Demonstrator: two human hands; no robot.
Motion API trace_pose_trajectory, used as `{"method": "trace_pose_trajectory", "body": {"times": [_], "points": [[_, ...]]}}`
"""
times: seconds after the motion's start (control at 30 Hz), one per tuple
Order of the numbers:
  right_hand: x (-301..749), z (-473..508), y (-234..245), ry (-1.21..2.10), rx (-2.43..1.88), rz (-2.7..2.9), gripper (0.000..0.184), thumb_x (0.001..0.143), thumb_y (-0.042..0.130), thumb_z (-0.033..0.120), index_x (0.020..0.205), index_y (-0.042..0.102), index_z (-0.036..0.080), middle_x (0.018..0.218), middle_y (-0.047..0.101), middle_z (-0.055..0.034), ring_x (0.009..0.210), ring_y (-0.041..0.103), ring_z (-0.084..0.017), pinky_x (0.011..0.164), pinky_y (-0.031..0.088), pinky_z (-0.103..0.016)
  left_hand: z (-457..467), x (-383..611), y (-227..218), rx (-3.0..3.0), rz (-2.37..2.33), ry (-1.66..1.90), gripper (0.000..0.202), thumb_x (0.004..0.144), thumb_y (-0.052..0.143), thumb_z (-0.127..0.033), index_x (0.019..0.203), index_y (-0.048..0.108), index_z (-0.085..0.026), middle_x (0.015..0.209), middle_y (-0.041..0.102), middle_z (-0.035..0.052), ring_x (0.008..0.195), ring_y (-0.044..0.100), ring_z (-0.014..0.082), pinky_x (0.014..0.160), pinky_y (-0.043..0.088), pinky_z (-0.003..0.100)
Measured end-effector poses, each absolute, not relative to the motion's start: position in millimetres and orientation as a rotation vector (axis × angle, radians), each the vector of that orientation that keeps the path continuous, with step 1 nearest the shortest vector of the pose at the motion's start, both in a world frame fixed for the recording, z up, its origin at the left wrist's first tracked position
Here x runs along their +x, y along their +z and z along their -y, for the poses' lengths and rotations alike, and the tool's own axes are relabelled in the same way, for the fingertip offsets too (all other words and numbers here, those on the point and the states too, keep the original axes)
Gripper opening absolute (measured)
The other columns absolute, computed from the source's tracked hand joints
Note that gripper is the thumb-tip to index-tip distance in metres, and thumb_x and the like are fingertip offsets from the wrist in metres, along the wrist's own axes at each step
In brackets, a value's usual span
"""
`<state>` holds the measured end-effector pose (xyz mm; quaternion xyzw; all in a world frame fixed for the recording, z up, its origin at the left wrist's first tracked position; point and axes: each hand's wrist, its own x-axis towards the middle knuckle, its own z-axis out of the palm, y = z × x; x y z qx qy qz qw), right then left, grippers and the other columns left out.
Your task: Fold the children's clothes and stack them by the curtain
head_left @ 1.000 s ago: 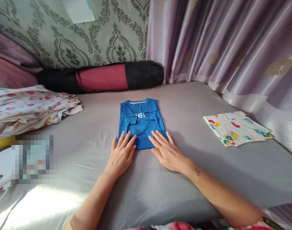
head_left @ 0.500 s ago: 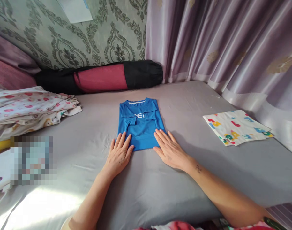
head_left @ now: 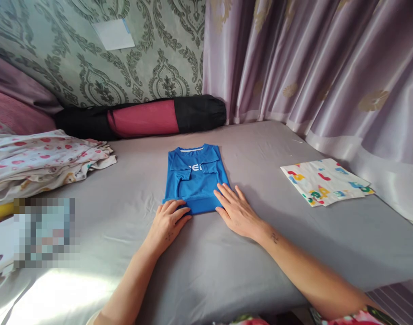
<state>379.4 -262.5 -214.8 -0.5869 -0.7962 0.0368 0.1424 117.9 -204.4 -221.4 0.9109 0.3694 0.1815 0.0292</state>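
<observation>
A blue T-shirt (head_left: pixel 202 183) lies folded on the grey bed sheet, collar away from me, its sleeves turned inward over white lettering. Its bottom hem is turned up in a band. At the near left corner, my left hand (head_left: pixel 169 221) has its fingers curled over the band, closed on the cloth; the fingertips are partly hidden. My right hand (head_left: pixel 238 212) lies flat with fingers stretched out, touching the near right corner of the shirt.
A folded white cloth with coloured letters (head_left: pixel 328 180) lies to the right. At the back stands a long black and red bag (head_left: pixel 145 118) against the wall. Heart-print fabric (head_left: pixel 40 158) is piled at left, above a white device (head_left: pixel 3 243) and a blurred patch.
My left hand's fingers have gone from lying flat to curling over the hem at the left corner. My right hand stays flat on the shirt. The view has tilted up slightly.
</observation>
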Motion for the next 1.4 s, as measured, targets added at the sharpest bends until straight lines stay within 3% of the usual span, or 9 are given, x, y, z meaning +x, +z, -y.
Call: {"method": "trace_pose_trajectory", "body": {"times": [0.23, 0.47, 0.6, 0.77, 1.03, 1.23, 1.4], "points": [[378, 261, -212, 0.151, -1.492, 2.336, 0.039, 0.099, 0.041, 0.023, 0.134, 0.056, 0.015, 0.146, 0.047, -0.0101, 0.14, 0.035, -0.022, 0.118, 0.029, -0.045, 205, 120, -218, 2.887, -1.063, 0.603, 0.03, 0.099, 0.042, -0.029, 0.108, 0.07, -0.025, 0.118, 0.069, 0.0054, 0.108, 0.061, 0.0213, 0.09, 0.05, 0.036], [381, 258, -220, 0.188, -1.453, 2.238, 0.04, 0.096, 0.049, 0.025, 0.135, 0.056, 0.019, 0.142, 0.052, -0.0079, 0.137, 0.041, -0.022, 0.116, 0.035, -0.046, 203, 126, -213, 2.887, -1.094, 0.687, 0.029, 0.101, 0.038, -0.026, 0.107, 0.066, -0.02, 0.104, 0.073, 0.0066, 0.096, 0.066, 0.0182, 0.084, 0.053, 0.031], [383, 254, -220, 0.184, -1.473, 2.194, 0.043, 0.094, 0.045, 0.014, 0.135, 0.056, 0.018, 0.139, 0.055, -0.0084, 0.135, 0.043, -0.021, 0.115, 0.038, -0.042, 201, 128, -211, 2.847, -1.145, 0.716, 0.029, 0.101, 0.037, -0.028, 0.106, 0.065, -0.019, 0.097, 0.073, 0.0068, 0.089, 0.067, 0.0175, 0.079, 0.053, 0.029], [387, 250, -220, 0.213, -1.518, 2.168, 0.051, 0.093, 0.034, 0.006, 0.136, 0.055, 0.023, 0.138, 0.056, -0.007, 0.133, 0.047, -0.02, 0.111, 0.043, -0.043, 198, 123, -215, 2.831, -1.093, 0.59, 0.029, 0.099, 0.043, -0.035, 0.114, 0.063, -0.021, 0.11, 0.07, 0.0077, 0.101, 0.065, 0.0199, 0.09, 0.052, 0.034], [394, 248, -224, 0.228, -1.537, 2.159, 0.053, 0.092, 0.031, 0.003, 0.137, 0.055, 0.02, 0.14, 0.054, -0.0089, 0.134, 0.045, -0.02, 0.112, 0.04, -0.043, 193, 107, -221, 2.849, -1.184, 0.524, 0.042, 0.091, 0.036, -0.013, 0.122, 0.063, -0.019, 0.128, 0.064, 0.0094, 0.12, 0.059, 0.0235, 0.1, 0.05, 0.041], [402, 245, -231, 0.249, -1.499, 2.17, 0.061, 0.085, 0.031, -0.002, 0.138, 0.053, 0.02, 0.142, 0.051, -0.0088, 0.134, 0.044, -0.018, 0.113, 0.039, -0.043, 190, 94, -226, 2.734, -1.365, 0.519, 0.061, 0.079, 0.037, -0.003, 0.133, 0.057, -0.021, 0.135, 0.06, 0.0053, 0.125, 0.055, 0.019, 0.105, 0.047, 0.035], [405, 243, -228, 0.179, -1.492, 2.25, 0.063, 0.082, 0.032, -0.006, 0.136, 0.054, 0.019, 0.14, 0.053, -0.0091, 0.132, 0.047, -0.019, 0.112, 0.041, -0.043, 187, 92, -222, 2.779, -1.339, 0.452, 0.063, 0.076, 0.036, -0.002, 0.132, 0.058, -0.022, 0.133, 0.061, 0.0036, 0.123, 0.057, 0.0168, 0.103, 0.048, 0.032]]}}
